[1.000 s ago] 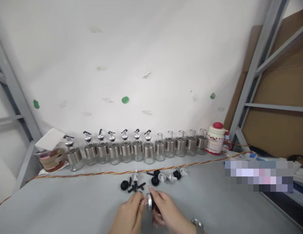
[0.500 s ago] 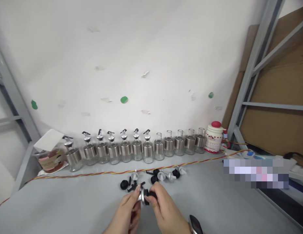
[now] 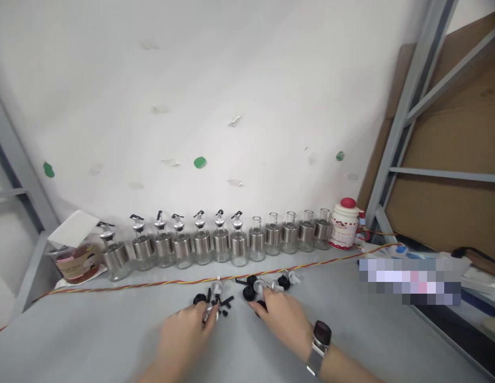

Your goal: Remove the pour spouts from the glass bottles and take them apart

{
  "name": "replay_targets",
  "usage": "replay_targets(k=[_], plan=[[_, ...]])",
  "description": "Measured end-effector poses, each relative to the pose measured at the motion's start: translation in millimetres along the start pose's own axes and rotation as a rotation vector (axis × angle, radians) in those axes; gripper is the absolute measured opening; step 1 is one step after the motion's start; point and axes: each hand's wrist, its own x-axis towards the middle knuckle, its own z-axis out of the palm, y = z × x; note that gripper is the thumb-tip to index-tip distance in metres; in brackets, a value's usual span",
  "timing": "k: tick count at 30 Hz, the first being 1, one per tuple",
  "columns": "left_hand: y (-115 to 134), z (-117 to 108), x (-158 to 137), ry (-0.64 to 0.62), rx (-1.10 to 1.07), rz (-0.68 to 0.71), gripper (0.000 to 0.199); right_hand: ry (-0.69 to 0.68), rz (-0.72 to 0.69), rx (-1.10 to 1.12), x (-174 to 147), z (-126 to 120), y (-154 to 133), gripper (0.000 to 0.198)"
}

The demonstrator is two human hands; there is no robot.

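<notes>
My left hand (image 3: 185,327) is closed, with a silver pour spout (image 3: 208,314) partly showing between thumb and fingers. Beside its fingertips lie small black lever pieces (image 3: 227,301), a black ribbed stopper (image 3: 199,299) and an upturned silver spout cap (image 3: 217,288). My right hand (image 3: 285,314), with a watch on the wrist, is bent round a black stopper (image 3: 261,305), mostly hidden by the fingers. Just beyond it is a cluster of black stoppers (image 3: 249,292) and silver spout pieces (image 3: 276,286).
Along the wall stands a row of steel-banded glass bottles: several on the left with pour spouts (image 3: 200,239), several on the right with bare necks (image 3: 290,234). A twisted red-yellow cord (image 3: 151,285) runs before them. A white jar (image 3: 344,226) and a lidded tub (image 3: 77,263) flank the row.
My hands were together on a silver spout and black stopper. They have since moved apart, the left down and left with the silver part, the right to the right-hand cluster.
</notes>
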Motion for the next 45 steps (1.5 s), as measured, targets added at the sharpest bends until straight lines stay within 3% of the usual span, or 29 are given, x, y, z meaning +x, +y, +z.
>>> replay_targets(k=[7,12,16,20,23,29,32,36,38,39,41,43,45], plan=[[-3,2,7,-0.052,-0.079,-0.086,0.034,0.034,0.008,-0.011,2,0,-1,0.024],[-2,2,5,-0.038,-0.118,-0.056,0.035,0.261,-0.045,0.164,6,-10,-5,0.030],[2,4,1,0.026,-0.133,-0.016,0.040,0.390,-0.064,0.330,35,-23,-12,0.027],[8,3,-5,0.068,-0.156,0.009,0.043,0.417,-0.019,0.397,81,-30,-21,0.038],[10,3,-7,0.078,-0.172,0.024,0.041,0.435,-0.003,0.460,109,-27,-28,0.032],[10,9,-6,0.126,-0.201,0.061,0.038,0.454,0.026,0.631,129,-17,-38,0.027],[8,12,-5,0.196,-0.285,0.047,0.034,0.502,0.021,0.738,121,-24,-38,0.026],[4,14,-7,0.469,-0.459,0.144,0.020,0.566,-0.006,0.912,89,-47,-33,0.028],[4,14,-9,0.586,-0.495,0.237,0.036,0.543,-0.032,1.001,65,-56,-30,0.025],[4,15,-10,0.610,-0.490,0.299,0.052,0.504,-0.040,1.065,52,-59,-29,0.023],[5,18,-13,0.607,-0.448,0.440,0.075,0.265,-0.005,1.421,28,-58,-27,0.022],[5,24,-15,0.582,-0.406,0.561,0.081,0.124,0.063,1.582,10,-52,-26,0.023],[4,31,-16,0.546,-0.405,0.586,0.078,0.052,0.091,1.642,2,-44,-24,0.021]])
